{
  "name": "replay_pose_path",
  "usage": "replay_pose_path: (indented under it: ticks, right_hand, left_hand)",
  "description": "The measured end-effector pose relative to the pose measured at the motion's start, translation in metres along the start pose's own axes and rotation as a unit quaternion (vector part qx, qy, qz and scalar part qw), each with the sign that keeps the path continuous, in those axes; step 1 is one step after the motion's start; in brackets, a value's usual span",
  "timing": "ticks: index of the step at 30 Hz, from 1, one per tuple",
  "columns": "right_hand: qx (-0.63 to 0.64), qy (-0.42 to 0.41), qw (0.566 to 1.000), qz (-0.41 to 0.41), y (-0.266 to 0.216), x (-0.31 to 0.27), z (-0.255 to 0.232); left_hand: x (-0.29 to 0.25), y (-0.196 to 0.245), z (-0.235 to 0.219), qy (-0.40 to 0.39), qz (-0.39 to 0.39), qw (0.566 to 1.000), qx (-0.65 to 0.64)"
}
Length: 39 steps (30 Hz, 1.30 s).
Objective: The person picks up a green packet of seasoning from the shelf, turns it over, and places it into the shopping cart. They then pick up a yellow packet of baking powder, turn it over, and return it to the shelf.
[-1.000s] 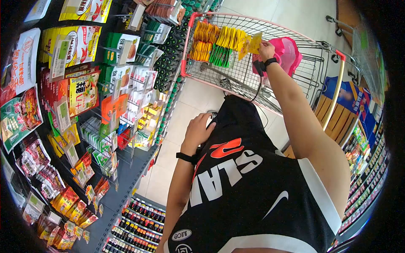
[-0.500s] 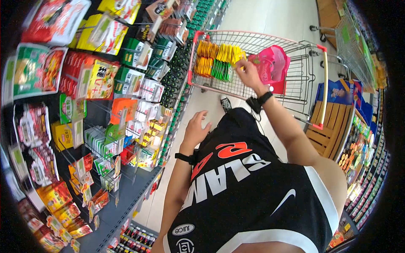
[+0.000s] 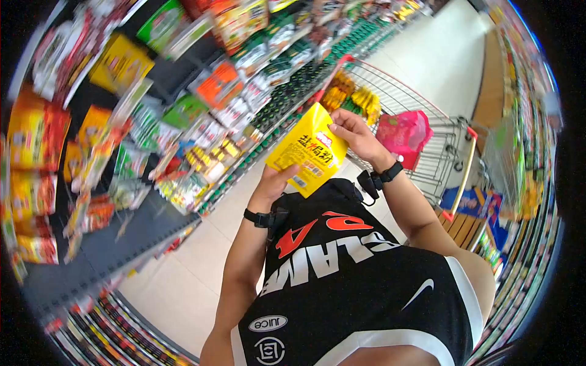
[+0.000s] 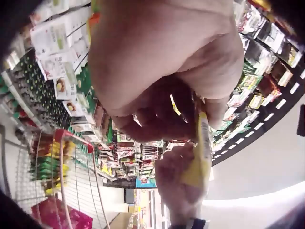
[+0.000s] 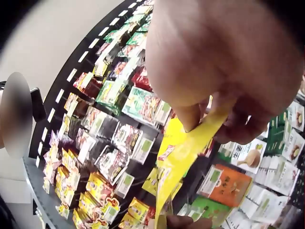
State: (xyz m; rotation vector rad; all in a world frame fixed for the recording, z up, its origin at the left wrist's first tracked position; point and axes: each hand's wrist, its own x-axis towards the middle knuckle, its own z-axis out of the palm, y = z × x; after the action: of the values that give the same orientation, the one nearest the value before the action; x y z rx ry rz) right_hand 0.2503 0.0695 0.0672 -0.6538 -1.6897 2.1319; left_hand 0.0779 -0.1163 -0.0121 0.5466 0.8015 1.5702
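A yellow packet with dark printed characters (image 3: pixel 309 150) is held flat between both hands in the head view. The left hand (image 3: pixel 276 183) grips its lower left edge, thumb on the printed face. My right hand (image 3: pixel 360 139) pinches the upper right corner between thumb and fingers. In the left wrist view the packet (image 4: pixel 203 152) appears nearly edge-on beside the left hand (image 4: pixel 167 57). The right wrist view shows the packet (image 5: pixel 183 157) slanting down from the right hand (image 5: pixel 224 71).
Beyond the right hand stands a shopping cart (image 3: pixel 427 183) with yellow and green packets (image 3: pixel 365 104) and a pink bag (image 3: pixel 404 135). Shelves of hanging packets (image 3: pixel 220 85) line the left. A wooden slatted stand (image 3: pixel 461 232) is at the right. Part of a person (image 5: pixel 14 114) shows at the left.
The right hand has come back from the cart towards the body, and the left hand has risen to the yellow packet. The view has turned, shifting the shelves and cart.
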Motion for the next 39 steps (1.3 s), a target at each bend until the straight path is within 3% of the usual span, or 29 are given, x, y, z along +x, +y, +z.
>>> replay_pose_path:
  ticks: [2, 3, 6, 7, 9, 10, 11, 13, 16, 19, 23, 24, 27, 28, 30, 31, 32, 35, 36, 39]
  right_hand:
    - [-0.015, -0.019, 1.000, -0.009, 0.017, 0.015, 0.020]
    - [-0.127, 0.016, 0.991, -0.032, 0.025, 0.022, 0.032]
    - [-0.427, 0.120, 0.888, -0.117, 0.033, 0.038, 0.072]
    - [-0.363, 0.061, 0.926, -0.084, 0.033, 0.041, 0.089]
    - [-0.230, -0.060, 0.971, -0.011, 0.029, 0.044, 0.127]
    - [-0.064, -0.179, 0.981, 0.024, 0.019, 0.042, 0.149]
    - [-0.016, -0.234, 0.972, 0.028, 0.022, 0.036, 0.163]
    - [0.075, -0.339, 0.937, 0.038, 0.028, 0.028, 0.185]
    - [0.108, -0.313, 0.923, 0.196, 0.029, 0.033, 0.208]
    - [0.156, -0.293, 0.921, 0.205, 0.038, 0.041, 0.219]
    - [0.059, -0.311, 0.912, 0.262, 0.045, 0.061, 0.209]
    - [-0.053, -0.311, 0.932, 0.179, 0.054, 0.067, 0.208]
    - [-0.279, -0.314, 0.907, 0.030, 0.064, 0.098, 0.194]
    - [-0.389, -0.248, 0.886, 0.052, 0.029, 0.097, 0.210]
    - [-0.182, -0.174, 0.965, 0.069, 0.044, 0.114, 0.207]
    - [-0.075, -0.132, 0.985, 0.079, 0.050, 0.120, 0.205]
    - [-0.065, -0.114, 0.984, 0.117, 0.052, 0.126, 0.198]
    - [0.071, -0.206, 0.957, 0.194, 0.039, 0.132, 0.196]
    - [0.084, -0.215, 0.951, 0.207, 0.034, 0.134, 0.198]
    - [-0.102, -0.262, 0.954, 0.103, 0.036, 0.153, 0.192]
  left_hand:
    - [-0.025, 0.015, 0.000, 0.052, 0.029, 0.994, 0.090]
    - [-0.036, 0.026, -0.001, 0.098, 0.047, 0.986, 0.124]
    - [-0.064, 0.049, -0.003, 0.256, 0.128, 0.940, 0.187]
    - [-0.074, 0.059, -0.004, 0.292, 0.184, 0.890, 0.296]
    - [-0.092, 0.077, -0.008, 0.354, 0.280, 0.741, 0.498]
    - [-0.095, 0.079, -0.006, 0.363, 0.361, 0.709, 0.485]
    - [-0.104, 0.079, -0.002, 0.349, 0.349, 0.714, 0.497]
    - [-0.116, 0.087, 0.012, 0.305, 0.313, 0.619, 0.653]
    - [-0.126, 0.086, 0.018, 0.292, 0.243, 0.637, 0.671]
    - [-0.143, 0.096, 0.003, 0.222, 0.221, 0.707, 0.634]
    - [-0.155, 0.108, -0.018, 0.180, 0.222, 0.771, 0.569]
    - [-0.154, 0.110, -0.023, 0.218, 0.281, 0.758, 0.547]
    - [-0.158, 0.108, -0.049, 0.288, 0.232, 0.833, 0.411]
    - [-0.155, 0.112, -0.054, 0.320, 0.270, 0.803, 0.424]
    - [-0.154, 0.124, -0.060, 0.331, 0.272, 0.800, 0.420]
    - [-0.152, 0.128, -0.062, 0.336, 0.271, 0.800, 0.417]
    - [-0.150, 0.132, -0.064, 0.334, 0.272, 0.799, 0.420]
    - [-0.139, 0.141, -0.071, 0.327, 0.269, 0.801, 0.423]
    - [-0.134, 0.143, -0.072, 0.326, 0.264, 0.805, 0.420]
    - [-0.117, 0.156, -0.074, 0.319, 0.260, 0.812, 0.413]
